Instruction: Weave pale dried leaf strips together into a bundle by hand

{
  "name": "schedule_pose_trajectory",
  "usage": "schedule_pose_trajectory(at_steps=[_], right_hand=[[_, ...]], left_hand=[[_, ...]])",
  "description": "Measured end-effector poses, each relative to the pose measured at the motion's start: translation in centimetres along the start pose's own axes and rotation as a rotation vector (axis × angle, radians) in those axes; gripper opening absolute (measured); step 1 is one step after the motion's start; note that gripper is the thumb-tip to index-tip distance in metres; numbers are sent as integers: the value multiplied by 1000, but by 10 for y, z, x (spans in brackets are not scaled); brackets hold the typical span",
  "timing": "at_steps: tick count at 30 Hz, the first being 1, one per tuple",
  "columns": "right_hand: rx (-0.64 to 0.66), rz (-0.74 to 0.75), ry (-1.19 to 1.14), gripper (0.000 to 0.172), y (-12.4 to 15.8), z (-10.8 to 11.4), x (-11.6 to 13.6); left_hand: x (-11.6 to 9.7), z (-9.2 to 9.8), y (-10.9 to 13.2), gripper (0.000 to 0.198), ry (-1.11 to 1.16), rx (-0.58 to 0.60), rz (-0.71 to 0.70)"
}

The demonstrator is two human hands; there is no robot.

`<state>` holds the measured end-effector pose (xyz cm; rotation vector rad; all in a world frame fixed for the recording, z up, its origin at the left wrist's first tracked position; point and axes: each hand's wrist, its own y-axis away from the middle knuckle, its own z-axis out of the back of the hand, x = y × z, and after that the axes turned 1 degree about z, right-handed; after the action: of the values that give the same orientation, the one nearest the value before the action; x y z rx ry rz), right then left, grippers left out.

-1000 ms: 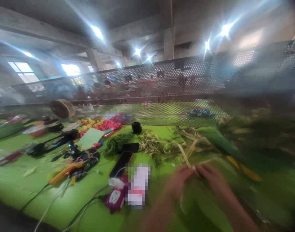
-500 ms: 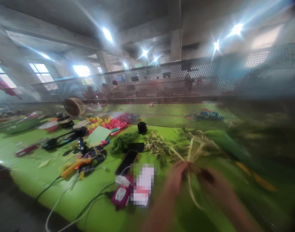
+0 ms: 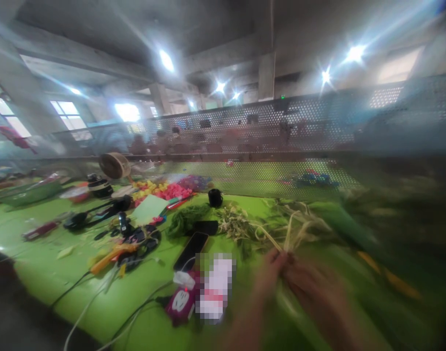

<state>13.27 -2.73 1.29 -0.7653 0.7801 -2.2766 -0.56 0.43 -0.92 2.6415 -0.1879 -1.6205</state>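
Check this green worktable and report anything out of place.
A small, pale yellow-green scrap lies loose toward the left of the glossy green tabletop, looking like stray litter. I see no clear spill.

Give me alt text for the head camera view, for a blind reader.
A person's left hand pinches pale strips, the blurred right hand close beside it, over a green table. To their left lie a smartphone and purple power socket; a perforated partition stands behind.
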Motion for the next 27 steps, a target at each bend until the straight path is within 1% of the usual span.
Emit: schedule_pose_trajectory(at_steps=[2, 4, 7, 9, 11, 13, 18, 20, 21, 22, 23, 25, 26, 27], right_hand=[[54, 71, 10, 35, 2, -1, -1], [37, 72, -8, 37, 5, -2, -2], [-12, -25, -86, 31, 6, -3, -3], [-11, -111, -158, 26, 5, -2, -1], [-5, -149, -219, 26, 3, -1, 1], [2, -131, -251, 26, 1, 0, 3], [-1, 20, -268, 26, 1, 4, 10], [12, 16, -336, 27, 2, 9, 12], [14, -30, -380, 25, 2, 13, 13], [8, -116, -428, 24, 1, 16, 13], [-12, -231, -470, 23, 0, 18, 12], [-54, -509, -539, 25, -3, 20, 8], [-66, -628, -559, 28, -5, 19, 4], [-54, -715, -575, 31, -7, 17, 1]], left_hand=[[1, -1, -1, 43, -12, -15, -4], [3, -2, -1, 44, -20, -37, -7], [3, -4, -2, 45, -37, -33, -38], [3, -4, -1, 44, -47, -13, -63], [2, -4, -1, 44, -42, -3, -65], [2, -3, 0, 45, -18, -13, -50], [4, 2, -3, 47, 18, -54, -24], [4, 3, -5, 49, -5, -51, -9], [4, 3, -6, 48, -13, -34, -2], [3, 2, -5, 47, -17, -13, 4], [2, 0, -4, 45, -15, 5, 3], [-1, -4, -1, 42, -7, 27, 3], [-3, -6, 2, 41, -4, 39, 9], [-5, -8, 4, 42, 2, 50, 17]])
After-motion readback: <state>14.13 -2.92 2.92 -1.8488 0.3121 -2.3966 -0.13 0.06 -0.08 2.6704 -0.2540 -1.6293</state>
